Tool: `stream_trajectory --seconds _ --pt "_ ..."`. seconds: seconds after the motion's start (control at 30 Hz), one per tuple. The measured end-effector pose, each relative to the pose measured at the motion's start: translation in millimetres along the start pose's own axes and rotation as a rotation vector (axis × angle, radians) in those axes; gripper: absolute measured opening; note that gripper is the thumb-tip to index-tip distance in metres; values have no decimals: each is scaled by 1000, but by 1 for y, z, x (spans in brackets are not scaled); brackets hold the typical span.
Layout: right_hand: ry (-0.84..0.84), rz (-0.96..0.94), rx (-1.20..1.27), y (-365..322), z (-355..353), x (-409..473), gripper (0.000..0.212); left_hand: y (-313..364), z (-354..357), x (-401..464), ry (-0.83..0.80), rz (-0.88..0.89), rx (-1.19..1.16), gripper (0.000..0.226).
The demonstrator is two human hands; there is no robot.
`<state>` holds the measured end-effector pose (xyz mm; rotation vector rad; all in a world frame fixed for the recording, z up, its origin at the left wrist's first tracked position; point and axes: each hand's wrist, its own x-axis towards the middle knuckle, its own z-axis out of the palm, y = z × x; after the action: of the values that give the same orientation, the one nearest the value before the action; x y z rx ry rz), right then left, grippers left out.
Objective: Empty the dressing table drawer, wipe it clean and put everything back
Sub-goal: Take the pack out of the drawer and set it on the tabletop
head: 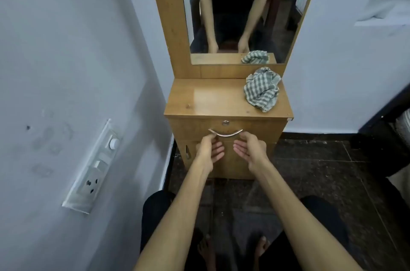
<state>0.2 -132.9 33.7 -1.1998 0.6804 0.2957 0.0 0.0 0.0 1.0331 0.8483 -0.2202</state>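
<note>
A small wooden dressing table (210, 100) stands against the wall with a tall mirror (235, 15) above it. Its drawer (261, 126) is closed, with a keyhole lock (225, 123) and a curved metal handle (226, 134) on the front. A crumpled green-and-white checked cloth (261, 89) lies on the top at the right. My left hand (208, 148) hovers just below the handle's left end, thumb and forefinger touching it. My right hand (248, 148) is below the handle's right end, fingers apart, holding nothing.
A white wall with a switch and socket panel (93, 166) is close on the left. Dark tiled floor (321, 171) lies to the right, with a dark piece of furniture (386, 137) at the right edge. My knees and bare feet are below.
</note>
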Motion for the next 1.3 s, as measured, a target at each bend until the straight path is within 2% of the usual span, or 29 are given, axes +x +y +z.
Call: stream_trajectory --seconds 0.1,0.23,0.33,0.43,0.5,0.63,0.7,0.77,0.87,0.93,1.07,1.23,1.3 --pt "-5 2 30 -6 4 3 26 7 12 -2 -59 7 -61 30" --pt "35 -20 45 -6 14 16 22 9 20 -2 -34 28 -49 15" --pt "109 -70 -74 0 17 22 21 2 22 -2 35 64 14 16" --pt "145 -130 -254 10 11 21 9 -1 22 0 76 92 25 18" --pt "178 -245 -398 11 5 10 14 -1 21 -2 92 89 39 21" --pt "249 -590 -593 -5 -2 -41 7 -10 10 -26 91 65 42 23" --pt "244 -787 -622 -12 -8 -59 6 -19 2 -42 91 49 3 18" --pt "198 -903 -666 -14 -12 -66 6 -30 -4 -61 153 58 -25 13" --pt "107 -941 -815 -18 -17 -72 5 -45 -11 -92 398 234 14 9" --pt "48 -919 -954 -18 -21 -76 7 -44 -13 -118 479 420 84 5" --pt "17 -908 -1106 -15 -27 -86 14 -21 -14 -147 474 761 274 11" --pt "1 -756 -1117 -14 -30 -101 18 5 -24 -148 436 908 747 10" --pt "-20 -747 -1134 -11 -36 -108 19 6 -32 -144 376 878 924 9"
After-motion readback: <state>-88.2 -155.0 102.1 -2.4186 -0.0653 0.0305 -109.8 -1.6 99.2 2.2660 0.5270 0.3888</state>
